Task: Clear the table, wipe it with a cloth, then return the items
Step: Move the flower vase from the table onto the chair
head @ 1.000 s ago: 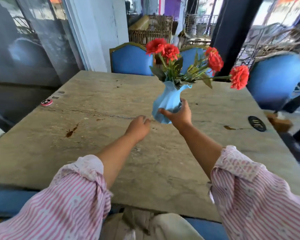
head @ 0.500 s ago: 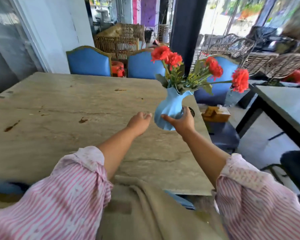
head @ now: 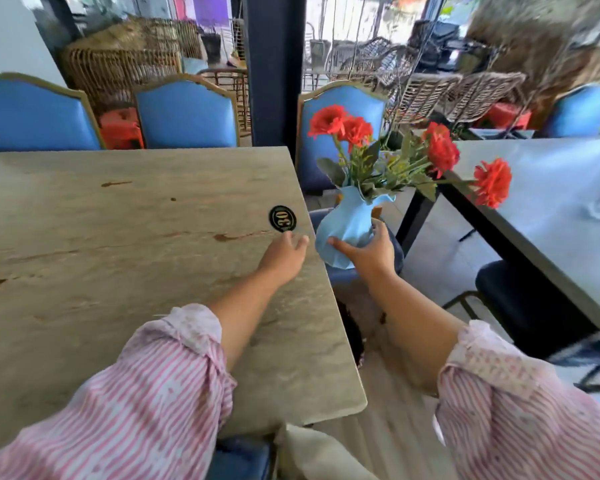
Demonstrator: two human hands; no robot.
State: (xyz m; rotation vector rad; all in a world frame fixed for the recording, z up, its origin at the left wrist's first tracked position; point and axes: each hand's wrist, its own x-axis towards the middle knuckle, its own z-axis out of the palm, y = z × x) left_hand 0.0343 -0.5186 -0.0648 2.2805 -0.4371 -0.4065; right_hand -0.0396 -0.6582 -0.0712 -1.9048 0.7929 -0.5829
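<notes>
My right hand point(head: 369, 252) grips a light blue vase point(head: 345, 228) of red flowers point(head: 440, 150) by its lower body. The vase hangs in the air just past the right edge of the stone table point(head: 136, 271), over the gap between two tables. My left hand point(head: 284, 252) hovers open above that table's right edge, fingers loosely spread, a short way left of the vase and holding nothing. A round black number disc point(head: 282, 218) lies on the table just beyond my left fingers. Brown stains mark the tabletop.
A second grey table point(head: 551, 216) stands to the right with a dark stool point(head: 520, 299) under its edge. Blue chairs point(head: 186, 114) line the far side of the stone table. A dark pillar point(head: 272, 71) rises behind. A beige cloth point(head: 312, 455) shows at the bottom edge.
My right hand has carried the vase rightwards off the stone table, out over the gap. My left hand followed to the table's right edge, and the view swung right.
</notes>
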